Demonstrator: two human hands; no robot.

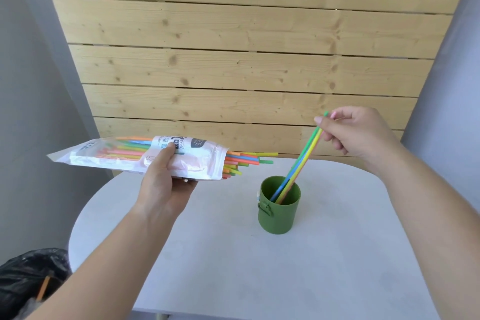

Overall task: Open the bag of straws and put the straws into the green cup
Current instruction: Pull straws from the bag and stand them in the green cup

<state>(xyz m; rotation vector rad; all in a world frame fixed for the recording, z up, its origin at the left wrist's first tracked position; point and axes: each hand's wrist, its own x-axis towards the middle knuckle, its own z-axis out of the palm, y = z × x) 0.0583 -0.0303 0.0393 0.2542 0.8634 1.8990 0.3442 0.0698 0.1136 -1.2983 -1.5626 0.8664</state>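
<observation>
The bag (pixel 145 157) is open, gripped by the left hand (pixel 166 179) above the tabletop (pixel 207 254). The right hand (pixel 355 132) pinches three straws (pixel 302 157) standing in the green cup (pixel 279 215); most remain bagged.

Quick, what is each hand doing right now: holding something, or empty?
Left hand: grips the bag of straws.
Right hand: pinches a few straws whose lower ends sit in the green cup.
</observation>
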